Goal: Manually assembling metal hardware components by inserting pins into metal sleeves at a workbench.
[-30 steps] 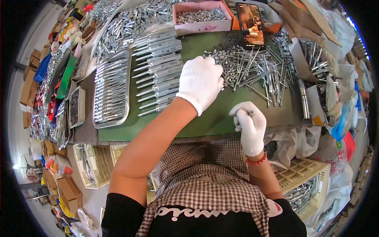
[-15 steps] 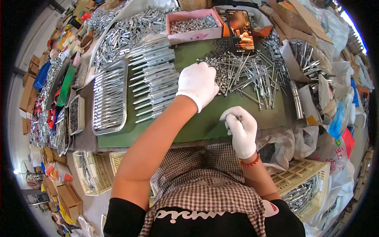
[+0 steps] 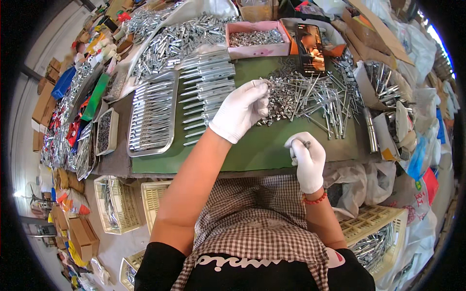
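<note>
My left hand (image 3: 241, 110), in a white knit glove, is above the green work surface at the near-left edge of a heap of small metal cone nuts (image 3: 277, 103). Its thumb and fingers are pinched together; whatever is between the tips is too small to name. My right hand (image 3: 309, 162), gloved too, is closed near the front edge of the table. A small grey metal part (image 3: 307, 144) pokes out at the top of its curled fingers. Long thin bolts (image 3: 335, 112) lie loose right of the nuts. Sleeved anchor bolts (image 3: 213, 87) lie in a row beyond my left forearm.
A metal tray (image 3: 172, 131) of bolts lies on the left. Behind are a pile of metal sleeves (image 3: 194, 36), a pink box (image 3: 257, 51) of small parts and a propped phone (image 3: 310, 48). A socket-like metal tube (image 3: 370, 131) lies right. Plastic crates (image 3: 128, 213) stand below.
My left hand has drawn back slightly from the nut heap and turned, its pinched fingertips now showing. My right hand stays closed on the small part. The whole view has shifted somewhat.
</note>
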Demonstrator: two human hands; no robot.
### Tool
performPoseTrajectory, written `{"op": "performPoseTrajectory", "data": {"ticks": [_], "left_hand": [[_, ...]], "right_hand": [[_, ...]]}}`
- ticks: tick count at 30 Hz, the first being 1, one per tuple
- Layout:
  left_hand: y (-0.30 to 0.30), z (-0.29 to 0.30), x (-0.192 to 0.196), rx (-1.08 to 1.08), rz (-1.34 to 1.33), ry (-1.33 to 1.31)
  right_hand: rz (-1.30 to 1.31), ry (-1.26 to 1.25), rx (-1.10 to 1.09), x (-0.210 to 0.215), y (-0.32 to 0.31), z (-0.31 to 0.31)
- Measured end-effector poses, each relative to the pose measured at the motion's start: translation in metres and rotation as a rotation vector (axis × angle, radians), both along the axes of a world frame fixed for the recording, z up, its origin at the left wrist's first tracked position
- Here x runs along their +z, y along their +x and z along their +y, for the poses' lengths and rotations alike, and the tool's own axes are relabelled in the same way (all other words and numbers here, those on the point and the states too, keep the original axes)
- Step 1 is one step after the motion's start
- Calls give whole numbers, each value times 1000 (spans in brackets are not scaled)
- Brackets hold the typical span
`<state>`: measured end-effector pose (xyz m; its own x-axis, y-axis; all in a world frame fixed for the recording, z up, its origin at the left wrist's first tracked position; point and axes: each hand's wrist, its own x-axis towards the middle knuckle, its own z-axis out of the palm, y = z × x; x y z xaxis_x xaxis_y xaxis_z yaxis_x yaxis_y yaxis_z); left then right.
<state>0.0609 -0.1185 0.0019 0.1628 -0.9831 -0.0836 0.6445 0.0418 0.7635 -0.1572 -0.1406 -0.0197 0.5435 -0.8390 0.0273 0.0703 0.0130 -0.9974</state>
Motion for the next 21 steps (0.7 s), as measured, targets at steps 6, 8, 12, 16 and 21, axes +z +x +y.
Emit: {"op": "performPoseTrajectory", "data": {"ticks": [6,8,12,16,21], "left_hand": [[-4,10,3,-25,179,-60],[-3,19,7,-30,211,-64],[3,56,14,162,-38,10],[36,120,30,374,-412,73],[138,234,14,1134,-1265,354]], "right_hand": [[-21,-6,-11,1,2,-1],[-22,39,-9,3,4,0],[-90,45,-7,-9,8,3],[-45,-57,-86,-20,2,1],[85,-249,-121,-32,4,2]]}}
